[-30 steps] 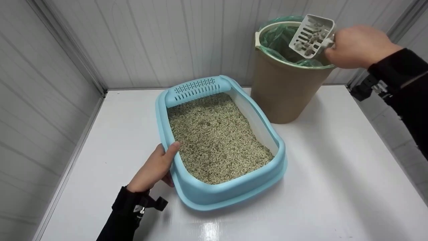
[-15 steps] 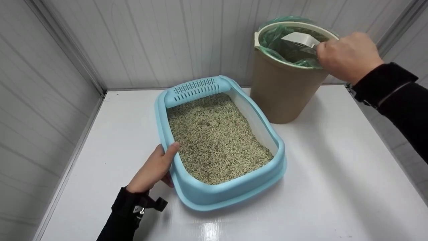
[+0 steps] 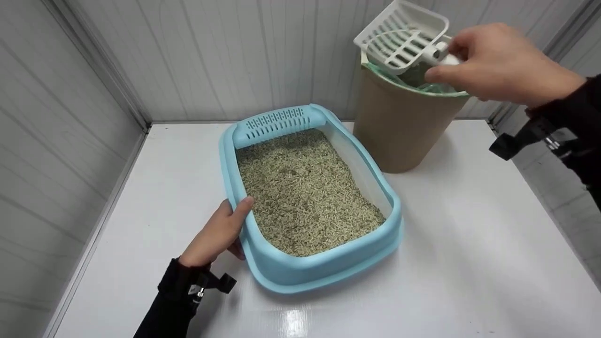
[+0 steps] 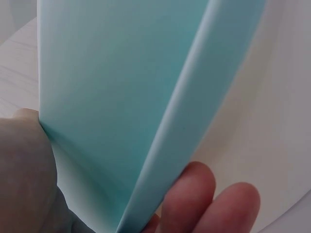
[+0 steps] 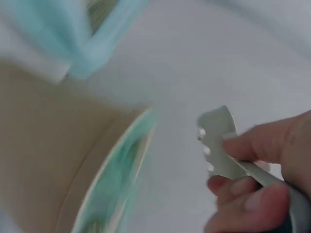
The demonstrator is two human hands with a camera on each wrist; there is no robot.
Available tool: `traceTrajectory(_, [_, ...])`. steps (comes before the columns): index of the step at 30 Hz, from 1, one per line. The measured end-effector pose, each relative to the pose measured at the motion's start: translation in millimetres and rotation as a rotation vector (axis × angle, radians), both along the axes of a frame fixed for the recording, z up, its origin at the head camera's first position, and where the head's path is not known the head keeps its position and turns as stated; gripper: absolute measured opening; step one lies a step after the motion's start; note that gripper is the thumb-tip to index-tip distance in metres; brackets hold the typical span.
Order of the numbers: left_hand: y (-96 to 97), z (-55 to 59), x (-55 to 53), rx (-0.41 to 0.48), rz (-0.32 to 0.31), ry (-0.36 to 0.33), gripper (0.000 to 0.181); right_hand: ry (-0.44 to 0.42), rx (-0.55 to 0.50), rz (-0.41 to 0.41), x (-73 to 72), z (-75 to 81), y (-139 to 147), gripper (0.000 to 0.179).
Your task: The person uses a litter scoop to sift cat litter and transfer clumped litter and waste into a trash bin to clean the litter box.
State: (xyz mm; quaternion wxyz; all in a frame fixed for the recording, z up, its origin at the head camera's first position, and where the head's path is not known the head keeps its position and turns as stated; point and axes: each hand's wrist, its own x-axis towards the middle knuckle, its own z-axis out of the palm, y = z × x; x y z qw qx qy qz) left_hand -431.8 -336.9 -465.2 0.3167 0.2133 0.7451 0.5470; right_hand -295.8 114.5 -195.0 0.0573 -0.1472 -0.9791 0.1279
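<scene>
A blue litter box point(image 3: 324, 265) filled with pellet litter point(image 3: 305, 197) sits angled on the white table. My left hand point(image 3: 218, 234) grips its left rim, thumb on top. In the left wrist view, fingertips point(image 4: 187, 196) lie under the blue rim edge. My right hand point(image 3: 502, 65) holds a white slotted litter scoop point(image 3: 399, 40) by its handle above the bin. No clumps show on the scoop's slotted face. The tan trash bin point(image 3: 399, 126) stands behind the box on the right, its green bag liner point(image 3: 389, 75) partly hidden by the scoop and hand.
The white table point(image 3: 450, 253) extends around the box. Grey panelled walls point(image 3: 211, 56) close off the back and left. The bin stands close against the box's far right side.
The scoop carried clumps a second ago, then was turned over inside the bin. Now it is raised above the rim with its slots bare. The left hand and box stay nearly still.
</scene>
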Motion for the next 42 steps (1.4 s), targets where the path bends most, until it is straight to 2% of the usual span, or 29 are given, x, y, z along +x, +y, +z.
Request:
traceTrajectory(2, [0.4, 0.5, -0.4, 0.000, 0.002, 0.002, 0.075, -0.061, -0.060, 0.046, -0.6, -0.5, -21, 0.053])
traceTrajectory(4, [0.4, 0.9, -0.4, -0.006, 0.005, 0.008, 0.073, -0.128, -0.056, 0.126, -2.8, -7.4, -43, 0.054])
traceTrajectory(8, [1.1, 2.1, 0.1, -0.006, 0.006, 0.013, 0.068, -0.291, 0.051, 0.284, -8.8, -30.5, -88, 0.033])
traceTrajectory(11, [0.9, 3.2, 0.5, 0.001, 0.004, 0.012, 0.063, -0.426, 0.131, 0.357, -17.4, -48.3, -114, 0.024])
traceTrajectory(16, [0.3, 3.2, 2.2, -0.001, 0.007, 0.018, 0.064, -0.650, 0.209, 0.388, -44.4, -73.2, -144, 0.021])
traceTrajectory(21, [2.3, 0.0, 5.6, 0.006, 0.003, 0.012, 0.069, -0.833, 0.179, 0.371, -75.6, -85.0, -154, 0.023])
traceTrajectory(25, [3.2, -1.0, 7.5, 0.015, 0.013, 0.012, 0.067, -0.906, 0.061, 0.338, -94.9, -86.0, -154, 0.024])
traceTrajectory(29, [2.7, -0.8, 8.9, 0.015, 0.018, 0.006, 0.066, -0.977, 0.003, 0.333, -108.9, -85.5, -156, 0.029])
traceTrajectory(32, [1.8, -0.3, 9.6, 0.016, 0.011, 0.005, 0.067, -1.026, 0.040, 0.380, -117.8, -87.8, -161, 0.037])
traceTrajectory(34, [1.7, -0.1, 9.5, 0.019, 0.004, 0.009, 0.066, -1.049, 0.018, 0.365, -122.9, -89.9, -165, 0.039])
traceTrajectory(35, [1.7, 0.0, 9.5, 0.019, 0.001, 0.011, 0.067, -1.061, 0.061, 0.409, -125.7, -91.3, -167, 0.042])
traceTrajectory(36, [2.1, 0.4, 9.6, 0.019, -0.002, 0.013, 0.068, -1.062, 0.071, 0.414, -128.5, -92.8, -168, 0.043])
traceTrajectory(41, [3.7, 1.6, 12.7, 0.010, 0.005, 0.016, 0.072, -1.061, 0.024, 0.355, -139.5, -104.3, -173, 0.046])
traceTrajectory(42, [4.1, 1.9, 13.6, 0.009, 0.006, 0.015, 0.073, -1.047, -0.035, 0.287, -140.5, -108.7, -173, 0.044])
